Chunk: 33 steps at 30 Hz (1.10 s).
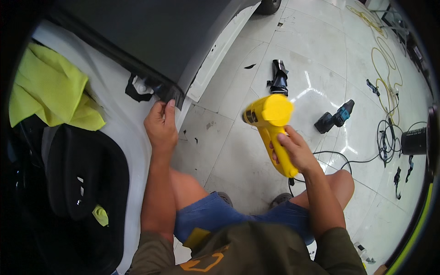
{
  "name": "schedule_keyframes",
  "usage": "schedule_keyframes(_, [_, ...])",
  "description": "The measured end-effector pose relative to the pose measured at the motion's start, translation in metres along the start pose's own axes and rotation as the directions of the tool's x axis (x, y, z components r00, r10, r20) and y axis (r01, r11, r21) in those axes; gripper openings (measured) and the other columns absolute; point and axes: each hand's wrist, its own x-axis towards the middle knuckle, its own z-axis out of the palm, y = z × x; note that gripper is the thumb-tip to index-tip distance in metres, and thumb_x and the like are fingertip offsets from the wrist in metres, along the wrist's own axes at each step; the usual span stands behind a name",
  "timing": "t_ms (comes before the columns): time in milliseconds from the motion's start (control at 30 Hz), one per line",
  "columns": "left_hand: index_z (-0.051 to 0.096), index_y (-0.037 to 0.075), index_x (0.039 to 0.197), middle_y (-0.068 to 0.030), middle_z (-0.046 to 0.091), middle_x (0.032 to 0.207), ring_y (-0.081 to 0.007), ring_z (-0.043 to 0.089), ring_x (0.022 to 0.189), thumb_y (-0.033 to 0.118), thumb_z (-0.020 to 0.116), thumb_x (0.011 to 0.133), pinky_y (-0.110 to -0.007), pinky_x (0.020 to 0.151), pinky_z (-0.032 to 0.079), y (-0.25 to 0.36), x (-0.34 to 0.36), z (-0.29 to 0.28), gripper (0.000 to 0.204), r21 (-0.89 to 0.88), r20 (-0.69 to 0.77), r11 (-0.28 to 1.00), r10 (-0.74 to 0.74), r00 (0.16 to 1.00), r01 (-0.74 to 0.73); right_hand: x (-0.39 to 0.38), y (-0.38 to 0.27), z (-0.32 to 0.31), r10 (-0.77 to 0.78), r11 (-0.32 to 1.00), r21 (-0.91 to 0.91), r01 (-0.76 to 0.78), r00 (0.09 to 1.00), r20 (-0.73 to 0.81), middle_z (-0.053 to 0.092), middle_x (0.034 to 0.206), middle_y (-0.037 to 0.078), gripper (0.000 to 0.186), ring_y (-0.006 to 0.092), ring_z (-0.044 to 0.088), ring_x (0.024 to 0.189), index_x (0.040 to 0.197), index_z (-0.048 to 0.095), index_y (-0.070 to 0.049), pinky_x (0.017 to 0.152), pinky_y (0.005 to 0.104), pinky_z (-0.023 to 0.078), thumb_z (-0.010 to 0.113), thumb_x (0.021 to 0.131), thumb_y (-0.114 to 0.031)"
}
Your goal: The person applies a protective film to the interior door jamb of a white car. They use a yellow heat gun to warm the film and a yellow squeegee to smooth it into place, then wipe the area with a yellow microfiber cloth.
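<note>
- Heat gun (pixel 276 110): yellow, pistol-shaped; partly hidden by right grip (pixel 295 149), closed around it.
- Dark film (pixel 170 90): glossy; pinched by left grip (pixel 162 126); extent indistinct.

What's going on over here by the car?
Someone is working beside a car with both bare hands. The left hand pinches the edge of a thin dark film at the corner of a dark panel. The right hand grips a yellow heat gun, its nozzle end facing the car; I can't tell if it's on. A cordless power tool lies on the tiled floor.
</note>
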Motion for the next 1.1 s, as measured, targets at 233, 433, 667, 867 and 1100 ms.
schedule_keyframes(233, [0.065, -0.005, 0.095, -0.0077, 0.067, 0.082, -0.0124, 0.060, 0.076, 0.009, 0.064, 0.090, -0.026, 0.070, 0.048, -0.005, -0.001, 0.032, 0.015, -0.334, -0.219, 0.904, 0.202, 0.954, -0.268, -0.051, -0.041, 0.024, -0.207, 0.936, -0.306, 0.175, 0.975, -0.075, 0.065, 0.104, 0.010, 0.043, 0.0183, 0.065, 0.091, 0.119, 0.056, 0.003, 0.084, 0.0308, 0.051, 0.070, 0.080, -0.009])
schedule_keyframes(433, [0.064, -0.006, 0.096, -0.0113, 0.066, 0.087, -0.0158, 0.060, 0.078, 0.008, 0.063, 0.089, -0.027, 0.072, 0.047, -0.022, -0.002, 0.020, 0.015, -0.228, -0.129, 0.967, 0.082, 0.988, -0.110, -0.043, -0.019, 0.032, -0.272, 0.959, -0.154, 0.239, 0.928, -0.256, 0.063, 0.088, 0.009, 0.028, 0.0175, 0.062, 0.072, 0.106, 0.058, 0.001, 0.066, 0.0290, 0.051, 0.067, 0.084, -0.013])
schedule_keyframes(667, [0.042, -0.007, 0.135, -0.0291, 0.054, 0.125, -0.0420, 0.054, 0.115, 0.014, 0.064, 0.088, -0.043, 0.098, 0.044, -0.005, -0.050, 0.039, 0.056, -0.088, -0.086, 0.968, 0.227, 0.970, -0.235, -0.010, 0.003, 0.015, -0.192, 0.971, 0.037, 0.238, 0.860, -0.472, 0.053, 0.071, 0.006, 0.041, 0.0187, 0.055, 0.049, 0.110, 0.050, -0.006, 0.047, 0.0308, 0.050, 0.056, 0.091, -0.041])
schedule_keyframes(867, [0.051, -0.001, 0.126, -0.0212, 0.059, 0.116, -0.0388, 0.057, 0.109, 0.010, 0.065, 0.085, -0.042, 0.094, 0.047, -0.003, -0.065, 0.046, 0.045, -0.243, -0.118, 0.949, 0.175, 0.977, -0.200, -0.003, 0.014, 0.013, -0.065, 0.964, 0.190, 0.188, 0.853, -0.518, 0.052, 0.066, 0.005, 0.038, 0.0172, 0.053, 0.046, 0.106, 0.050, -0.009, 0.045, 0.0312, 0.049, 0.054, 0.093, -0.045])
schedule_keyframes(1100, [0.058, -0.001, 0.109, -0.0186, 0.059, 0.105, -0.0388, 0.058, 0.097, 0.012, 0.066, 0.083, -0.045, 0.086, 0.048, -0.028, -0.014, 0.039, 0.030, -0.049, -0.155, 0.985, 0.159, 0.975, -0.168, -0.004, 0.018, 0.018, -0.080, 0.960, 0.204, 0.192, 0.886, -0.456, 0.052, 0.065, 0.004, 0.038, 0.0174, 0.051, 0.044, 0.105, 0.050, -0.010, 0.043, 0.0323, 0.047, 0.053, 0.093, -0.046])
